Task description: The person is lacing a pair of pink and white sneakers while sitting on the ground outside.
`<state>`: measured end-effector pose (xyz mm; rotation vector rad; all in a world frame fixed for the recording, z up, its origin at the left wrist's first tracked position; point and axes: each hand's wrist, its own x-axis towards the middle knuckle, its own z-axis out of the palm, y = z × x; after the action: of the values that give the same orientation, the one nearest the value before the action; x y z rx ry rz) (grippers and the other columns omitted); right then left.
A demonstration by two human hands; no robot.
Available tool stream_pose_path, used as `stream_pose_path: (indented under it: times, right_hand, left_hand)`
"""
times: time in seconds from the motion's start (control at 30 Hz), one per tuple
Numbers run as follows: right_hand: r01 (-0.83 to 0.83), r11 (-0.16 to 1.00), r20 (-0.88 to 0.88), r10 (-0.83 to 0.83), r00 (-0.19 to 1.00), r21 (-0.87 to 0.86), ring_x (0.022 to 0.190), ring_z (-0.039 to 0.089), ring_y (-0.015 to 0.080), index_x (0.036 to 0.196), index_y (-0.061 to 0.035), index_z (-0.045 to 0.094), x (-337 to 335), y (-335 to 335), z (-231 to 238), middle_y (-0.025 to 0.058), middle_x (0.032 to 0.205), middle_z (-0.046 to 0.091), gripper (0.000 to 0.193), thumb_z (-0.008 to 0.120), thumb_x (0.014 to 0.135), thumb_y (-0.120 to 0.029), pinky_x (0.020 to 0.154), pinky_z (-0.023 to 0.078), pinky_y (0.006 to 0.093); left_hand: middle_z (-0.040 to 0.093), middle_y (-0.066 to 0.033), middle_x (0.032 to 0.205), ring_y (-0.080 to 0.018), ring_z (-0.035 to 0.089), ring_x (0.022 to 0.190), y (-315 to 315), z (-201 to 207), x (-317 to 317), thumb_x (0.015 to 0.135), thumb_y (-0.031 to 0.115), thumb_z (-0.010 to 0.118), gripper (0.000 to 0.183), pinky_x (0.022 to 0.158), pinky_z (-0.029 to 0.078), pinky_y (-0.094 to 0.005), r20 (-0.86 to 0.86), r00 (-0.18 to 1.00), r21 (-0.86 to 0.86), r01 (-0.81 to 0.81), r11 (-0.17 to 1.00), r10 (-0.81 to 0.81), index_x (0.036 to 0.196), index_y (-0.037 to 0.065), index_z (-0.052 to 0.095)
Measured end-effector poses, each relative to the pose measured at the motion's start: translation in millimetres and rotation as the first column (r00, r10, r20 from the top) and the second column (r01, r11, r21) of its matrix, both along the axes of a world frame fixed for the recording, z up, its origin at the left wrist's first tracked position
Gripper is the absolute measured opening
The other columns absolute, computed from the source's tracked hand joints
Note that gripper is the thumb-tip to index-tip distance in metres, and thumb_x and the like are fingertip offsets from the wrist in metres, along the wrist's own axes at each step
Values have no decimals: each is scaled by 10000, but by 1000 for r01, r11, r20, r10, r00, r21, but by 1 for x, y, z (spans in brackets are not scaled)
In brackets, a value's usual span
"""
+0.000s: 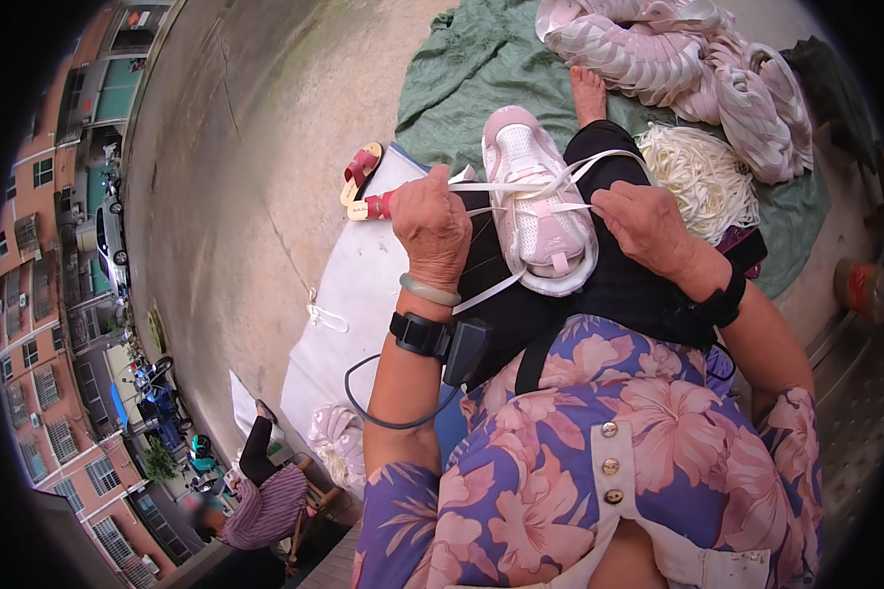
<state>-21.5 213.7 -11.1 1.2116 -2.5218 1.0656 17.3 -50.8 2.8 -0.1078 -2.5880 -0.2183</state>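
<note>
From the head view, I have the pink-and-white shoe (543, 231) on my lap (624, 275), toe pointing away, with my left hand (430, 221) closed on a white lace (501, 187) and my right hand (648, 226) pinching lace on the other side, the two well apart. To do this well, I think I should pull both sides evenly, lay each crossing flat without twists, and hold the loose loop (614, 154) clear so it doesn't snag.
</note>
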Motion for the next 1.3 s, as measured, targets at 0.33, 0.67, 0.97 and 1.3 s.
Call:
stream_pose_path:
  times: [0.33, 0.67, 0.97, 1.3]
  right_hand:
    - [245, 969, -161, -235, 959, 42, 535, 501, 288, 906, -15, 585, 1, 92, -3, 111, 625, 470, 195, 589, 727, 63, 486, 393, 365]
    - [575, 812, -56, -573, 818, 100, 715, 609, 279, 928, 13, 602, 29, 202, -46, 125, 826, 619, 133, 594, 795, 21, 664, 487, 305]
    - [48, 989, 140, -28, 990, -139, 898, 560, 323, 989, -7, 558, 7, 25, 8, 147, 933, 583, 340, 670, 696, -139, 792, 439, 385]
    - [19, 999, 48, -21, 999, 38, 613, 558, 297, 755, -61, 519, 12, 5, 0, 111, 640, 522, 66, 584, 763, -74, 542, 428, 398]
  left_hand:
    - [548, -7, 685, -57, 489, 591, 10, -13, 24, 831, 44, 476, 139, 546, 406, -192, 236, 970, 925, -240, 296, 50, 863, 2, 605]
    - [569, 14, 750, -40, 489, 669, 38, -23, 28, 823, -2, 520, 93, 579, 419, -189, 269, 961, 803, -186, 566, -66, 886, -12, 587]
    - [543, -37, 716, -101, 508, 596, 47, -11, 18, 784, 27, 582, 143, 557, 432, -247, 146, 988, 557, -41, 829, -49, 923, -3, 564]
    - [495, -45, 736, -109, 480, 519, 47, -7, 35, 747, 60, 624, 230, 483, 418, -273, 327, 945, 633, -198, 749, -27, 927, 14, 488]
